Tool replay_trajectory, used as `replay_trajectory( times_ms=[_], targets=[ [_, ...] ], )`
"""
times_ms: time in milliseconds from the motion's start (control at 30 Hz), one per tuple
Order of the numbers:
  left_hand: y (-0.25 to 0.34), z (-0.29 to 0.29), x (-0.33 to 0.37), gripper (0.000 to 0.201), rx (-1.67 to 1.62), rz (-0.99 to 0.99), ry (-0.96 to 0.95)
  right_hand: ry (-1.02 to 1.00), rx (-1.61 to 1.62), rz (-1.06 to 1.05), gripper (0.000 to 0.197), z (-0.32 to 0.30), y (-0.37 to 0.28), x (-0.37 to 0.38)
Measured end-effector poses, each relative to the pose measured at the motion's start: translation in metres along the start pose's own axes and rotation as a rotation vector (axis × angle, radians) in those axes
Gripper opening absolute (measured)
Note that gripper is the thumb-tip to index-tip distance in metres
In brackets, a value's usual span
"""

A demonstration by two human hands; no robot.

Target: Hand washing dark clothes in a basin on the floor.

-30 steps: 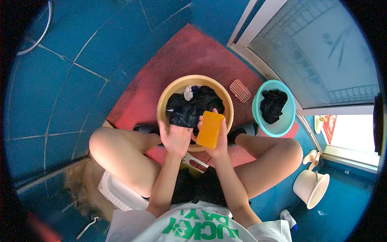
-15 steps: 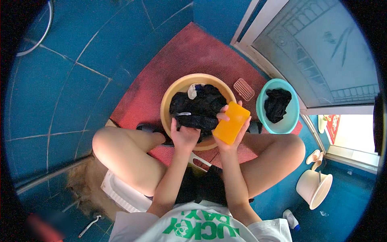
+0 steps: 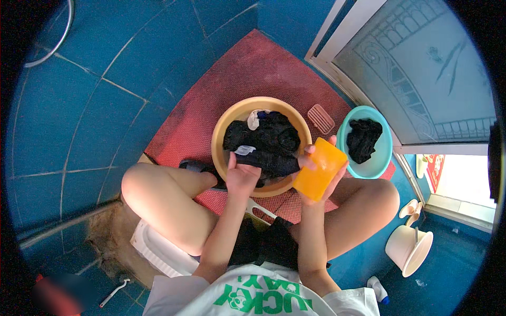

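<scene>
My right hand [image 3: 336,181] grips a large orange bar of soap [image 3: 321,167], its fingers wrapped round the sides. The soap is held up by the right rim of a tan basin [image 3: 216,142]. In this basin lies a wet black garment [image 3: 263,134] with a white label [image 3: 244,150] and a pale piece of cloth [image 3: 254,120] at its far side. My left hand [image 3: 243,176] is at the basin's near side, palm up, with the garment's near edge over its fingers. The thumb stands beside the label; the fingertips are hidden by the cloth.
A pink soap dish [image 3: 320,119] and a teal basin [image 3: 341,152] holding black cloth [image 3: 363,139] stand to the right on the red mat [image 3: 211,84]. A white squat toilet [image 3: 166,255] is near left. A white bucket [image 3: 406,250] and small bottle [image 3: 377,288] lie near right.
My right hand has moved the soap to the right and slightly nearer, away from the garment. The label shows more fully now. My left hand stays in place.
</scene>
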State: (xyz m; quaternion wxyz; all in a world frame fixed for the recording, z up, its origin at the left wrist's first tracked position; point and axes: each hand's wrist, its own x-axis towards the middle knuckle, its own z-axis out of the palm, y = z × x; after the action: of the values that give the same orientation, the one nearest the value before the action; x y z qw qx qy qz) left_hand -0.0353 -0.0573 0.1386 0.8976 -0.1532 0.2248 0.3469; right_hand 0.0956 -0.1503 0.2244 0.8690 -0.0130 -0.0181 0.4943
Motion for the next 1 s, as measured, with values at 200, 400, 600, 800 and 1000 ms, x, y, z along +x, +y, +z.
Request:
replay_trajectory(
  times_ms=[200,400,600,800,1000],
  targets=[
    [0.010,0.027,-0.020,0.032,-0.185,0.000,-0.215,0.209,-0.571,0.165,0.059,-0.014,0.000,0.009],
    [0.019,0.012,-0.017,0.023,0.084,0.064,-0.158,0.167,-0.769,0.415,0.059,-0.016,-0.003,0.007],
    [0.010,0.014,-0.024,0.019,0.450,-0.035,0.040,-0.245,-1.075,0.548,0.058,-0.007,0.025,-0.001],
    [-0.009,-0.006,-0.019,0.033,0.576,0.038,-0.011,-0.127,-1.072,0.346,0.061,-0.028,0.040,0.008],
    [0.003,0.002,-0.012,0.034,0.342,-0.251,-0.358,0.087,-0.885,0.085,0.060,-0.040,0.026,0.019]
  ],
)
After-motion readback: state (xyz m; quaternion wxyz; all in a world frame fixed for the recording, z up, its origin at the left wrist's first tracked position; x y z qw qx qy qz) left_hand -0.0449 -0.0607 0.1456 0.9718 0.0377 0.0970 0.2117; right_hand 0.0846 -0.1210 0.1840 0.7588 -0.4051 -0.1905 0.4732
